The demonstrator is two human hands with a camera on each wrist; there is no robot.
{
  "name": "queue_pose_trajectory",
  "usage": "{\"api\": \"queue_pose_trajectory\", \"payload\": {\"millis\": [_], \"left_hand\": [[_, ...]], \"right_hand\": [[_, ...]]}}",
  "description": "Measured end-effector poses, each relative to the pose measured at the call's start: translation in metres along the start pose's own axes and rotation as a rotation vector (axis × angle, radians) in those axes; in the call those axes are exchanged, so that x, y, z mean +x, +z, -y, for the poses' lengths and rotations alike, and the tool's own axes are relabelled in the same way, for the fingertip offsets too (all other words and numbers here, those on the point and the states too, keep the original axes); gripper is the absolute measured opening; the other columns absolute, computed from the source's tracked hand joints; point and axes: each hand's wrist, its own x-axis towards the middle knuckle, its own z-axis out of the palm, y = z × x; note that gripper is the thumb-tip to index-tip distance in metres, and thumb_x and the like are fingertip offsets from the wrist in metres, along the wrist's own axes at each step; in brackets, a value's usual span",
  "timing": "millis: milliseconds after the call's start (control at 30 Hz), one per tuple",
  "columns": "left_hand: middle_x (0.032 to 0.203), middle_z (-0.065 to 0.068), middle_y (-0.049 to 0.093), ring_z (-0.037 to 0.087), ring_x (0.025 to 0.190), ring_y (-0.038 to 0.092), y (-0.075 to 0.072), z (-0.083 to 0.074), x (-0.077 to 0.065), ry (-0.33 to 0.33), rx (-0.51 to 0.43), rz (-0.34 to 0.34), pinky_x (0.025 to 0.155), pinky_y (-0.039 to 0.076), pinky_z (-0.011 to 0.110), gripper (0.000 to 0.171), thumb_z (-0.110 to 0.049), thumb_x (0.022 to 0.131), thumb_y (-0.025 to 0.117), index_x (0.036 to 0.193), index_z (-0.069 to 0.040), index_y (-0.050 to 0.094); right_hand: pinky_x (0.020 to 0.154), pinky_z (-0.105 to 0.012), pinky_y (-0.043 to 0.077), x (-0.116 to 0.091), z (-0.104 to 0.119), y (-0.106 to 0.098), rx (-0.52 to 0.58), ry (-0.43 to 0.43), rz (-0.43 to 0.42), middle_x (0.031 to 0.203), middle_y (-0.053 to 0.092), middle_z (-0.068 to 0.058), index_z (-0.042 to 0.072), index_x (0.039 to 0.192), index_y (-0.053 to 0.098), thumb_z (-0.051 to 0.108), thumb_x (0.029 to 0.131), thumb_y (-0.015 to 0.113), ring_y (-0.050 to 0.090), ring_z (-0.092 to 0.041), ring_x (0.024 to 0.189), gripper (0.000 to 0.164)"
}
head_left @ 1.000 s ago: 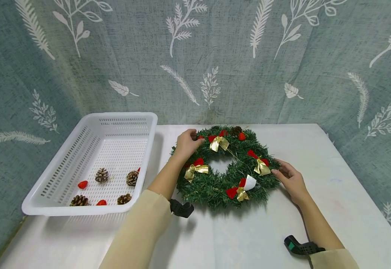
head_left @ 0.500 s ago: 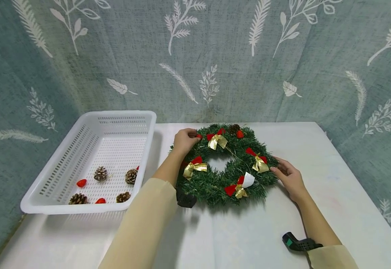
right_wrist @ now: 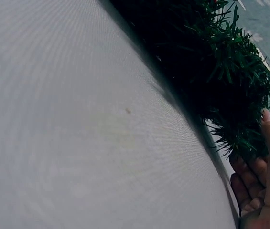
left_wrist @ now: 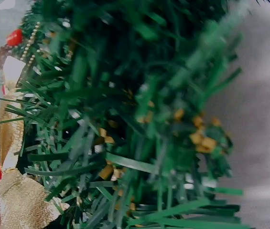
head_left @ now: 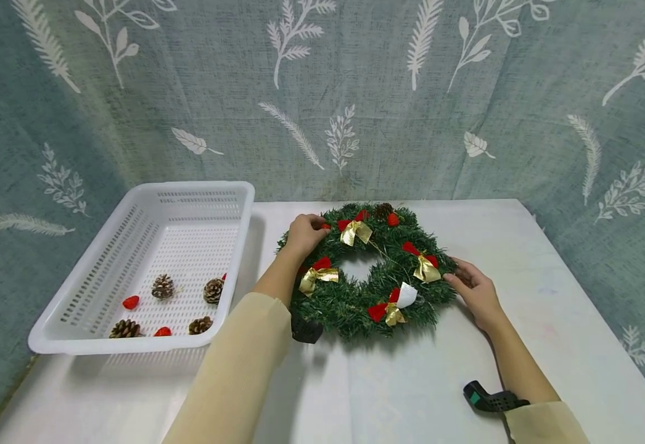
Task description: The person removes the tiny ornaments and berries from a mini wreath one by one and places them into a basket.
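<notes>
Wreath [head_left: 350,308], green and dressed with four red-and-gold bows [head_left: 319,277], lies on the white counter [head_left: 522,259] near its far edge. At its far left, the left hand [head_left: 304,235] pinches a red ornament [head_left: 325,226] at the fingertips; the right hand [head_left: 479,296] grips the outer right side, thumb above, fingers below. A pine cone [head_left: 383,211] sits along the wreath's far side. Toward the counter's left edge, a white basket [head_left: 117,347] holds four brown cones [head_left: 163,287] and several red pieces [head_left: 131,302].
</notes>
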Motion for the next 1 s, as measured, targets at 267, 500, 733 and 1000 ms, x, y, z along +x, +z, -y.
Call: {"api": "queue_pose_trajectory", "payload": {"millis": [267,500,733,1000], "left_hand": [[0.122,0.017,0.058,0.03,0.114,0.054,0.0023,0.0047,-0.0003,0.021,-0.027,-0.026,0.094,0.047,0.039,0.032,-0.013,0.093,0.061,0.122,0.0,0.059],[0.118,0.018,0.056,0.03,0.108,0.054,0.0012,0.0086,-0.0017,0.04,-0.066,-0.052,0.09,0.047,0.04,0.032,-0.015,0.094,0.059,0.121,0.001,0.058],[0.117,0.018,0.059,0.029,0.109,0.056,0.0008,0.0094,-0.001,0.075,-0.083,-0.057,0.091,0.048,0.04,0.036,-0.016,0.096,0.057,0.127,0.001,0.056],[0.112,0.017,0.06,0.029,0.103,0.057,0.0054,0.0089,-0.0023,0.093,-0.095,-0.111,0.088,0.048,0.04,0.032,-0.017,0.094,0.059,0.121,0.001,0.058]], "right_hand": [[0.075,-0.009,0.047,-0.0007,0.0006,-0.0001,0.022,0.008,-0.001,0.099,0.051,0.02,-0.005,0.141,0.036,0.023,0.095,0.058,0.05,0.007,0.092,0.058],[0.075,-0.008,0.045,-0.0002,-0.0001,0.0019,0.015,0.011,0.008,0.098,0.05,0.021,-0.007,0.14,0.037,0.023,0.096,0.057,0.049,0.008,0.092,0.057],[0.076,-0.006,0.045,0.0009,-0.001,0.0019,0.009,0.008,0.003,0.1,0.05,0.021,-0.007,0.138,0.039,0.025,0.096,0.057,0.049,0.009,0.094,0.056],[0.078,-0.007,0.045,-0.0009,0.0021,0.0028,0.002,0.026,-0.008,0.1,0.052,0.019,-0.006,0.137,0.041,0.024,0.095,0.058,0.05,0.009,0.094,0.054]]}}
